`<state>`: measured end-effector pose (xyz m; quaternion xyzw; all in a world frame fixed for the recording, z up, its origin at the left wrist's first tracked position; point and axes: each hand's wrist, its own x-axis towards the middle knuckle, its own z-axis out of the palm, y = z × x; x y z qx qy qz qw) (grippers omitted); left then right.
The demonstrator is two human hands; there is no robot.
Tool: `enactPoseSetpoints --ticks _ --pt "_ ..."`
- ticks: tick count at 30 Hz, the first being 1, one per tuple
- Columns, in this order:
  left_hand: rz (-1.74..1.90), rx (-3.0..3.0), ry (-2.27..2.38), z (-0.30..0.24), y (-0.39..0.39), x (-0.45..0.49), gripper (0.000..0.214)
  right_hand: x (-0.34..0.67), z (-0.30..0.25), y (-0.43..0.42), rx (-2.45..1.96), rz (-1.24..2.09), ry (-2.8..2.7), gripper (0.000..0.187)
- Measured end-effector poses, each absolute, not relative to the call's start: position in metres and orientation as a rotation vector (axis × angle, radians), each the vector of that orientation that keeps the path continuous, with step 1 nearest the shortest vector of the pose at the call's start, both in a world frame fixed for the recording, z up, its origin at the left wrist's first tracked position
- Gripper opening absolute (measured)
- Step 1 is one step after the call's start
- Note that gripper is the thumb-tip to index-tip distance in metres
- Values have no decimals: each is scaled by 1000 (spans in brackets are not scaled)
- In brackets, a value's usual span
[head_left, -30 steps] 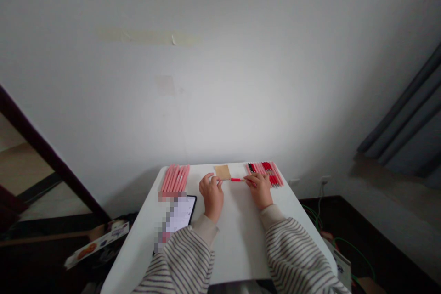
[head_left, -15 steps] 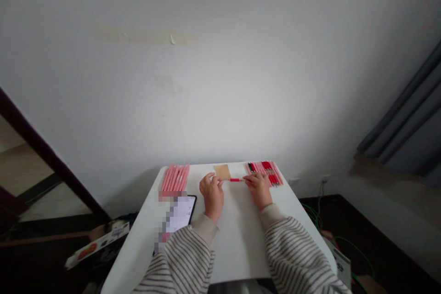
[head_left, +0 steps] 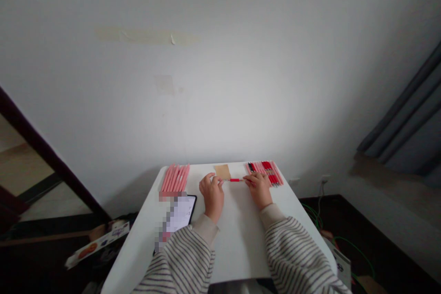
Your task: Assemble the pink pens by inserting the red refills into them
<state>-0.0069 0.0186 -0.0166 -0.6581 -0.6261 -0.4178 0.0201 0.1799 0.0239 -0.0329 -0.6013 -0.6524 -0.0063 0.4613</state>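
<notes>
My left hand (head_left: 212,193) and my right hand (head_left: 259,189) rest on the white table (head_left: 234,239), fingers curled, each pinching one end of a thin pen with a red grip (head_left: 235,179) held level between them. A small tan card (head_left: 222,172) lies just behind the pen. A row of pink pens (head_left: 175,177) lies at the far left. A bundle of red and pink pens (head_left: 267,172) lies at the far right, just behind my right hand.
A phone with a lit screen (head_left: 179,216) lies left of my left hand. A white wall rises right behind the table. A grey curtain (head_left: 409,133) hangs at the right. Green cables (head_left: 344,243) and boxes lie on the dark floor.
</notes>
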Motion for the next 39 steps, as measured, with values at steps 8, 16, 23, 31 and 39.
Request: enactPoseSetpoints --ticks 8,16,23,31,39 --pt "-1325 -2045 -1882 -21 22 -8 10 176 -29 21 -1467 -45 -1632 17" --pt "-1332 -2076 -1844 -19 21 -6 11 176 -31 22 -1446 -40 -1644 18" --pt "-1357 -2114 -1833 -19 21 -4 11 175 -33 23 -1424 4 -1645 19" --pt "-1359 -2179 -1819 -22 23 -5 11 177 -34 25 -1396 74 -1662 20" --pt "-1372 -2220 -1794 -24 24 -5 13 178 -33 27 -1353 154 -1731 20"
